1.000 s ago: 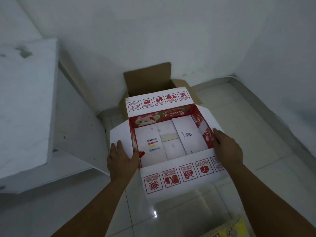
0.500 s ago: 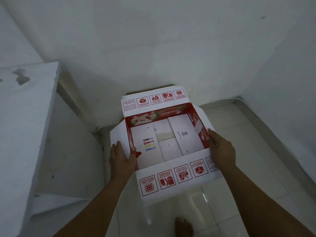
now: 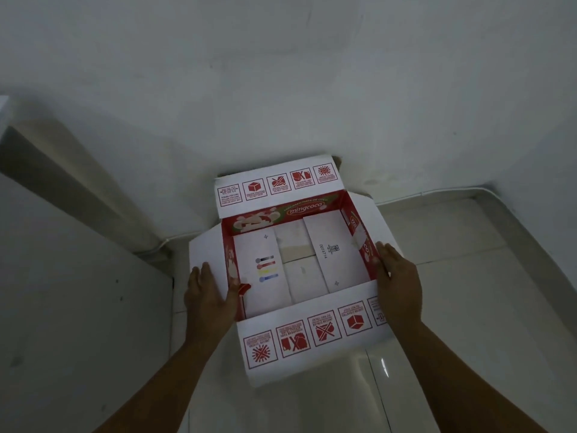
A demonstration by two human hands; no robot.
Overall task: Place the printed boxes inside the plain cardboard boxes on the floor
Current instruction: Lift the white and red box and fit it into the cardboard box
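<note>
An open red-and-white printed box (image 3: pixel 293 335) marked "mingcoco" is in the middle of the head view, its four flaps spread outward. Its inside is bare, with white bottom flaps showing. My left hand (image 3: pixel 207 292) grips its left wall, thumb inside at the rim. My right hand (image 3: pixel 396 276) presses flat on its right wall. The box is held above the floor in the room's corner. The plain cardboard box is almost fully hidden behind it; only a dark brown corner (image 3: pixel 337 160) peeks out past the far flap.
White walls (image 3: pixel 281 89) meet in a corner just behind the box. A white slab (image 3: pixel 78 307) leans or stands at the left. Glossy white floor tiles (image 3: pixel 468 307) lie to the right and below, and a thin cable (image 3: pixel 437 192) runs along the wall base.
Both hands have carried the printed box forward over the brown cardboard box, which was plainly visible behind it a second ago and is now covered. The grip is unchanged.
</note>
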